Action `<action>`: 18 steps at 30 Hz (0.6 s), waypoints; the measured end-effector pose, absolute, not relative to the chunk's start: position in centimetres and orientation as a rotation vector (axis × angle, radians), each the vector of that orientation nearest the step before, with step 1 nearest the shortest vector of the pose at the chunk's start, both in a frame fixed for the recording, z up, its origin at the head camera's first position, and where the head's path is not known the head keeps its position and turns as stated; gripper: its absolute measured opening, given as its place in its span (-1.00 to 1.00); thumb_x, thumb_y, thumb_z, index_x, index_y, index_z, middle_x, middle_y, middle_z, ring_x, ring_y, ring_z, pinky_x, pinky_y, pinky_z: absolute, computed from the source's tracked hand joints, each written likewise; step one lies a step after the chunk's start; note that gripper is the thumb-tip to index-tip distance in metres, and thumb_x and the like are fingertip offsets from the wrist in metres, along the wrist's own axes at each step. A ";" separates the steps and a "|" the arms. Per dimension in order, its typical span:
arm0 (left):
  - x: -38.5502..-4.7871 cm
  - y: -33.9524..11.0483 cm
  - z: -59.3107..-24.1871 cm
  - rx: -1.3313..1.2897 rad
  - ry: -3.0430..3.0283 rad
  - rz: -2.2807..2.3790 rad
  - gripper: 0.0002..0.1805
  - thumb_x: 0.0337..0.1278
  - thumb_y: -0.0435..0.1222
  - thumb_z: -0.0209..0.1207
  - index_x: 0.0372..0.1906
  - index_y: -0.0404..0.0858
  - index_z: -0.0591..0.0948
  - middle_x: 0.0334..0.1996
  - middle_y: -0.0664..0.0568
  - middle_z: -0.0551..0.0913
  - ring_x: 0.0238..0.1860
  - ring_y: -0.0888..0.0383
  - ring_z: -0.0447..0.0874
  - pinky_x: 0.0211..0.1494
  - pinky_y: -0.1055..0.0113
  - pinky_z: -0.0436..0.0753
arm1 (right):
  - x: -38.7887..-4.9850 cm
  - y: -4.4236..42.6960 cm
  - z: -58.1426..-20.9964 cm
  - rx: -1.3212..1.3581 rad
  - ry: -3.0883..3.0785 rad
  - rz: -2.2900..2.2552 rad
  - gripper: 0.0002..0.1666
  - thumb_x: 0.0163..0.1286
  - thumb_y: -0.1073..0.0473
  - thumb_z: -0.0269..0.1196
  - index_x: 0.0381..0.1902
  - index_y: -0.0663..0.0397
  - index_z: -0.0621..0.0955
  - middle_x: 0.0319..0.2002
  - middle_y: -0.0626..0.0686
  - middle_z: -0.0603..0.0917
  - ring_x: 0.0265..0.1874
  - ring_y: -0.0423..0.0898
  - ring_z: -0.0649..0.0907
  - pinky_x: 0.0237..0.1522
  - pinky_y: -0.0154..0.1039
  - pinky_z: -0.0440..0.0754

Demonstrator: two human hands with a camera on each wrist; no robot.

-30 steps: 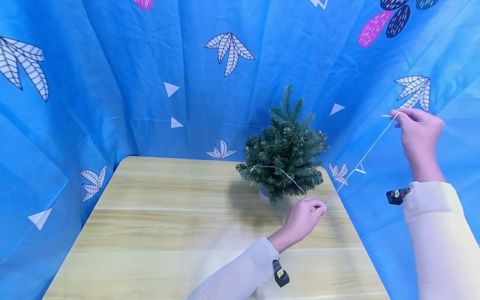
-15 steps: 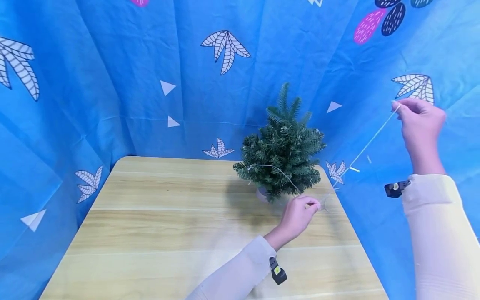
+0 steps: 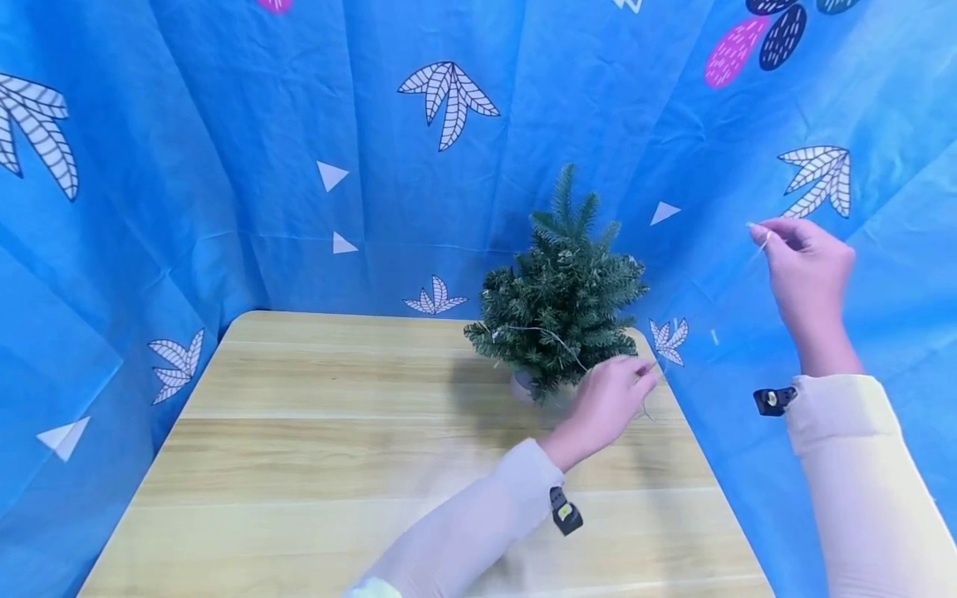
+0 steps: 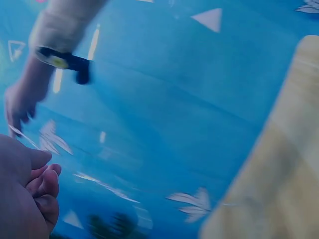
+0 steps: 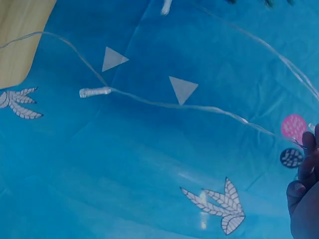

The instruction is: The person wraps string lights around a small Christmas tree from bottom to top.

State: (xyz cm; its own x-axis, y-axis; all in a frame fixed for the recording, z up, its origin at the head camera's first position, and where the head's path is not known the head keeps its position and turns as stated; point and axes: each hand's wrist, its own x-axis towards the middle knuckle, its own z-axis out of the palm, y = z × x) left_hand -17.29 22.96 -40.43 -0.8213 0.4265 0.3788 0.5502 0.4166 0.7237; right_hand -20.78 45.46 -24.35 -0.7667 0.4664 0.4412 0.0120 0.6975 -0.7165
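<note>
A small green artificial Christmas tree [image 3: 561, 286] stands in a pale pot [image 3: 521, 385]. One strand of a thin clear light string [image 5: 164, 104] crosses the tree's lower front. My left hand [image 3: 609, 400], in front of the tree's lower right side, pinches the string between thumb and fingers. Farther right and higher, beyond the table edge, my right hand [image 3: 811, 262] holds another part of the string between thumb and forefinger. Between the hands the string is faint in the head view. A small white bulb [image 5: 94, 92] shows on it in the right wrist view.
The light wood table [image 3: 314, 432] has a rounded back left corner, and the tree stands near its back right corner. Blue patterned cloth [image 3: 441, 199] hangs behind and on both sides. Each wrist carries a black camera band [image 3: 566, 511].
My right hand rose slightly, then came down and left. My left hand has shifted up and right, nearer the tree's lower right side. The string between them, taut before, looks slacker.
</note>
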 end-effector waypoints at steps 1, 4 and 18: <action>-17.5 23.2 -39.2 -0.893 -2.522 -1.370 -0.69 0.46 0.01 0.11 0.16 0.11 0.67 -0.28 0.38 0.66 -0.60 0.42 0.31 -0.51 0.58 0.35 | -20.7 45.2 -24.6 -0.350 -2.304 0.868 -0.57 0.41 -0.15 0.29 0.10 -0.09 0.73 -0.28 -0.35 0.68 -0.38 -0.37 0.50 -0.46 -0.46 0.39; -18.2 23.9 -35.4 -0.940 -2.496 -1.401 -0.68 0.48 0.02 0.08 0.17 0.13 0.65 -0.24 0.39 0.66 -0.52 0.45 0.40 -0.44 0.61 0.39 | -20.3 44.3 -25.5 -0.278 -2.319 0.619 -0.56 0.45 -0.15 0.24 0.08 -0.03 0.75 -0.18 -0.12 0.77 -0.40 -0.46 0.46 -0.42 -0.51 0.35; -22.2 26.5 -29.3 -0.836 -2.404 -1.568 -0.71 0.38 0.08 0.18 0.06 0.15 0.71 -0.05 0.42 0.71 -0.10 0.51 0.60 -0.16 0.60 0.48 | -18.9 40.6 -27.5 0.109 -2.102 0.135 -0.65 0.44 0.02 0.29 -0.13 0.21 0.78 -0.24 0.27 0.79 -0.32 0.23 0.72 -0.50 -0.61 0.00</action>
State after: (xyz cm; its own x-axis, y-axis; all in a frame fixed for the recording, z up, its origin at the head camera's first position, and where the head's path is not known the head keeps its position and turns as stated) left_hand -22.24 26.46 -29.26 -0.8328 0.3678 0.4137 0.5267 0.2970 0.7964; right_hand -18.87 40.61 -27.45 -0.5084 -0.0231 0.8608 -0.1331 0.9897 -0.0521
